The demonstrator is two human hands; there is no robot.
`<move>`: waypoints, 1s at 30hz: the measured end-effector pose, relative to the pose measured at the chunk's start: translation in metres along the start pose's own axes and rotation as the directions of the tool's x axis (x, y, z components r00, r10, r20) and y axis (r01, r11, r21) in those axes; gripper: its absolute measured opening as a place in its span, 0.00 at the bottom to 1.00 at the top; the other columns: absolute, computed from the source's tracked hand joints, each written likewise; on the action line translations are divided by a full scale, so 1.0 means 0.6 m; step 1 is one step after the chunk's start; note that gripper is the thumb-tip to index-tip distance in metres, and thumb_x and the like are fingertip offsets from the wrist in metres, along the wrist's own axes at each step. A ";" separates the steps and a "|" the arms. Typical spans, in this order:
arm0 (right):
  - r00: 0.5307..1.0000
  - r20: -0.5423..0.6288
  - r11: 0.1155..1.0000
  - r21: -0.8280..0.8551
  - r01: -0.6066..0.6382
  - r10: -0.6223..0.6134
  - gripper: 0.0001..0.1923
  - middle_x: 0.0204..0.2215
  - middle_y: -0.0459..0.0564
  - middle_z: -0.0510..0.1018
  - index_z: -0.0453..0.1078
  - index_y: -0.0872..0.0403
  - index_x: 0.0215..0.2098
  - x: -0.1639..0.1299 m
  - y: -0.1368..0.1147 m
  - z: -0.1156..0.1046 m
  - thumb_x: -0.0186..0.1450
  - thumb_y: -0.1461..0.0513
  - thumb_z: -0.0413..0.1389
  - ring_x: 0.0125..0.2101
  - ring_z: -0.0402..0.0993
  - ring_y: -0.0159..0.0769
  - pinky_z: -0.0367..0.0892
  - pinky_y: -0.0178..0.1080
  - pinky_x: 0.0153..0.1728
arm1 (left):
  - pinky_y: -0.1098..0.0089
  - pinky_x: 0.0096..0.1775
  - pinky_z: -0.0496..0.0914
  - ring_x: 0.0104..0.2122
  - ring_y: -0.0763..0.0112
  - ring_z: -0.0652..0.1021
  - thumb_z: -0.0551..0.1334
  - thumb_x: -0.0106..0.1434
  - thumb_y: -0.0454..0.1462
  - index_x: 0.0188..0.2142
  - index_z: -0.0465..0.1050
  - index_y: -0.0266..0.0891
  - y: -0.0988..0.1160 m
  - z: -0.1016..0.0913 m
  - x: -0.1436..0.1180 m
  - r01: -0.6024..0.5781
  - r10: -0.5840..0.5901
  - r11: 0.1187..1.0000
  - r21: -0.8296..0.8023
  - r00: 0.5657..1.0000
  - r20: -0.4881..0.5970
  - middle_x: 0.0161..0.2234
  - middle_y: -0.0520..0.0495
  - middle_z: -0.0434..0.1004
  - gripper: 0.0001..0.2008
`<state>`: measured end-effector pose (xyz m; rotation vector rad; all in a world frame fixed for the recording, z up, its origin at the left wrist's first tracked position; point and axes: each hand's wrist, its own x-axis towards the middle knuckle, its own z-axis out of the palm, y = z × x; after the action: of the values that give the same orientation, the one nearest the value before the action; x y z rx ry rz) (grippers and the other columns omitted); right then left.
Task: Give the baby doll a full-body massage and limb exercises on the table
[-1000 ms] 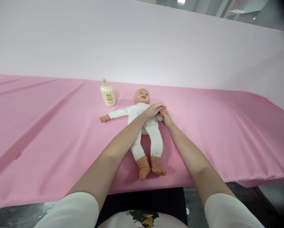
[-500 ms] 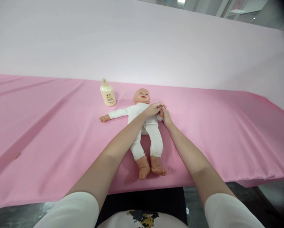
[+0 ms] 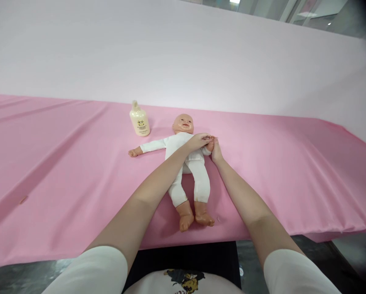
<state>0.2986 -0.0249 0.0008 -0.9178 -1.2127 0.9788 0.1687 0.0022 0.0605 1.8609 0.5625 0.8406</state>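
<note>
A baby doll (image 3: 179, 143) with a white cloth body lies on its back, head away from me and bare feet toward me. My left hand (image 3: 199, 141) reaches across its chest, fingers closed on the doll's hand at the right of the picture. From the outer side my right hand (image 3: 217, 152) closes on that same doll's hand (image 3: 210, 145), its fingers partly hidden. The doll's other arm (image 3: 150, 146) stretches out to the left on the cloth.
A cream pump bottle (image 3: 140, 122) stands upright left of the doll's head. Pink cloth (image 3: 277, 175) with folds covers the table, and a white wall (image 3: 183, 53) rises behind. A small brownish mark or scrap (image 3: 23, 199) is at the left.
My right hand has shifted slightly to the right and its fingers look a little straighter. My left hand stays nearly in place over the doll's hand. The doll and bottle have not moved.
</note>
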 end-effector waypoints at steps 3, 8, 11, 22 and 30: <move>0.999 -0.050 0.996 0.090 0.019 -0.014 0.39 0.40 0.51 0.83 0.76 0.51 0.40 -0.002 -0.004 0.003 0.58 0.30 0.46 0.46 0.80 0.41 0.73 0.44 0.52 | 0.64 0.49 0.68 0.42 0.66 0.76 0.65 0.60 0.41 0.44 0.76 0.32 0.003 -0.003 -0.002 -0.025 0.024 0.999 0.049 1.000 0.003 0.42 0.42 0.79 0.16; 0.998 -0.063 0.999 0.046 0.012 -0.009 0.32 0.41 0.50 0.83 0.77 0.52 0.39 -0.005 -0.014 0.005 0.57 0.35 0.54 0.47 0.79 0.42 0.70 0.44 0.55 | 0.66 0.47 0.69 0.42 0.67 0.77 0.63 0.58 0.32 0.43 0.74 0.32 0.008 -0.005 -0.005 -0.018 0.015 0.991 0.133 1.000 0.019 0.42 0.43 0.79 0.13; 0.998 -0.057 0.998 0.052 0.026 -0.023 0.27 0.40 0.50 0.83 0.78 0.52 0.37 -0.006 -0.017 0.004 0.57 0.40 0.59 0.47 0.79 0.42 0.69 0.44 0.56 | 0.66 0.48 0.69 0.42 0.68 0.77 0.62 0.56 0.29 0.43 0.73 0.33 0.010 -0.006 -0.006 -0.029 0.024 0.991 0.130 0.999 0.038 0.42 0.45 0.78 0.14; 0.996 -0.065 0.991 0.123 -0.056 0.065 0.18 0.30 0.45 0.81 0.74 0.52 0.31 -0.005 -0.011 0.000 0.54 0.47 0.65 0.34 0.79 0.36 0.74 0.39 0.41 | 0.65 0.50 0.71 0.47 0.65 0.76 0.66 0.52 0.27 0.51 0.70 0.35 0.014 -0.002 -0.009 -0.070 0.059 0.995 0.073 0.988 0.145 0.49 0.41 0.76 0.25; 0.994 -0.048 0.992 0.081 -0.092 0.096 0.18 0.34 0.48 0.83 0.75 0.53 0.34 -0.009 -0.018 0.004 0.51 0.51 0.66 0.38 0.80 0.39 0.74 0.41 0.43 | 0.63 0.58 0.67 0.57 0.61 0.72 0.59 0.52 0.22 0.56 0.69 0.35 0.019 -0.007 -0.013 -0.127 0.102 0.981 0.145 0.981 0.167 0.58 0.39 0.71 0.31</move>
<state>0.2969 -0.0335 0.0094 -0.9390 -1.0878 1.0641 0.1607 -0.0055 0.0693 2.0979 0.4337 0.7314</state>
